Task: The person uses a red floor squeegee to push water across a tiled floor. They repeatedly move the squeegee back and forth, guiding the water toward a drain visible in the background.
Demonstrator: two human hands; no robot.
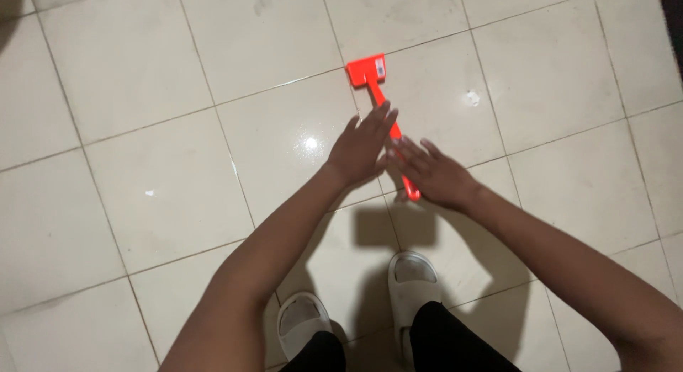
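A bright orange-red tool (373, 84) with a flat square head and a long thin handle lies on the pale tiled floor. My left hand (360, 148) hovers over the middle of the handle, fingers stretched out and apart. My right hand (432, 174) reaches in from the right, fingers spread over the lower part of the handle, whose end shows under the palm. Whether either hand touches the handle is unclear. Neither hand is closed around it.
Off-white glossy floor tiles (163, 166) with dark grout lines fill the view. My feet in light slip-on sandals (410, 283) stand just below the hands. A dark strip (672, 16) runs along the top right edge.
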